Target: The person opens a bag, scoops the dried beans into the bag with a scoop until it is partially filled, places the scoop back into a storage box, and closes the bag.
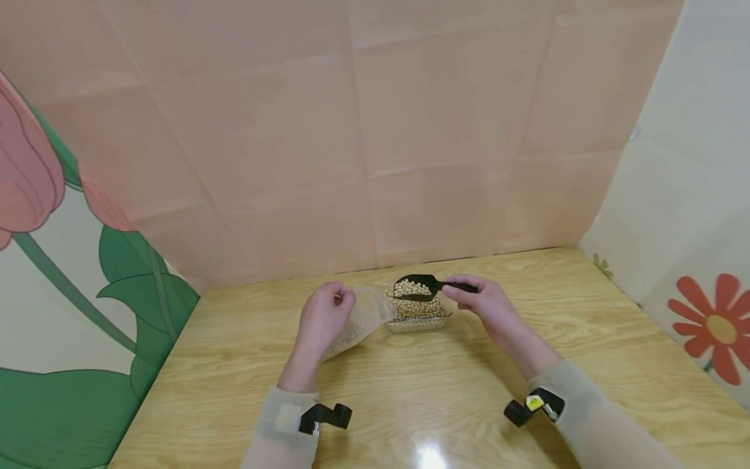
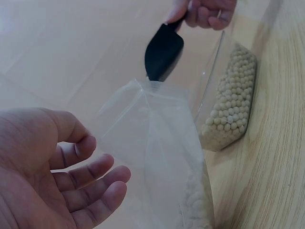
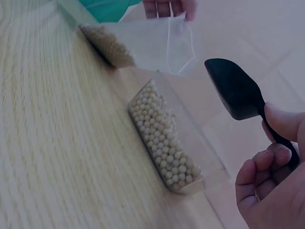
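My left hand (image 1: pixel 327 314) pinches the top edge of a clear plastic zip bag (image 1: pixel 364 311) between thumb and forefinger. In the right wrist view a heap of round pale beans fills the bag's lower part. My right hand (image 1: pixel 483 301) grips the handle of a black scoop (image 1: pixel 435 285), whose bowl is loaded with beans. The scoop is held above a clear rectangular container (image 1: pixel 417 325) of beans (image 3: pixel 157 138), its tip pointing at the bag's mouth. From the left wrist view, the scoop (image 2: pixel 163 51) overlaps the bag's top edge.
A wood-grain table (image 1: pixel 387 397) lies under everything. Behind it hangs a pinkish sheet (image 1: pixel 375 143); walls with painted flowers (image 1: pixel 721 329) flank the left and right sides. Each forearm wears a black wrist mount (image 1: pixel 323 415).
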Demonstrator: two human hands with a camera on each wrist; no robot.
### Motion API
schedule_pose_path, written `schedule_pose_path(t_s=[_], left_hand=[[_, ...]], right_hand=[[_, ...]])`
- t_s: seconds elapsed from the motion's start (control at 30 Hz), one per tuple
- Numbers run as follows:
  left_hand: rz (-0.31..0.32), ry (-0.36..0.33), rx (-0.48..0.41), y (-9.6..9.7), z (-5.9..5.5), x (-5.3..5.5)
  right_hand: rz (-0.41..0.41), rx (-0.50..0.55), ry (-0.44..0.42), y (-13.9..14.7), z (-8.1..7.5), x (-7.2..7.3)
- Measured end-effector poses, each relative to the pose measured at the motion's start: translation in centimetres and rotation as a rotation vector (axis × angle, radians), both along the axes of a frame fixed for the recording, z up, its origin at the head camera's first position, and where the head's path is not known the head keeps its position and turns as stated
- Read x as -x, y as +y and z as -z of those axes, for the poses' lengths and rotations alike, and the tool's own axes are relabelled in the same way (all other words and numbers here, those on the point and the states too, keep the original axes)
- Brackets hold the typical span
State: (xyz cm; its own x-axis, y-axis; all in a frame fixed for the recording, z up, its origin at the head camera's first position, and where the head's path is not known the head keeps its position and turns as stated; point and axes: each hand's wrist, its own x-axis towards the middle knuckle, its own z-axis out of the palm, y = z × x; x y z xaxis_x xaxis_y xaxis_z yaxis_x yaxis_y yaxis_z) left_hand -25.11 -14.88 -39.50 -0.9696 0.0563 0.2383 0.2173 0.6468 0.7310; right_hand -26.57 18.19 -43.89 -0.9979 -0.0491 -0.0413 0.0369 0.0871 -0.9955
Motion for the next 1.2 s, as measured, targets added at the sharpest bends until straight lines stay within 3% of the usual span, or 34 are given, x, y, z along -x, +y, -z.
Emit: schedule_pose_path(t_s=[0.3,1.2], left_hand=[[-0.004,-0.010,-0.002,0.0,0.0,-0.1],[-0.010,-0.004,-0.004,0.1,-0.1,-0.1]], right_hand=[[-0.019,-0.032,0.027,-1.1,-1.2,-0.6],[-0.048,-0.196,0.078,-4.9,-2.7,-1.1]])
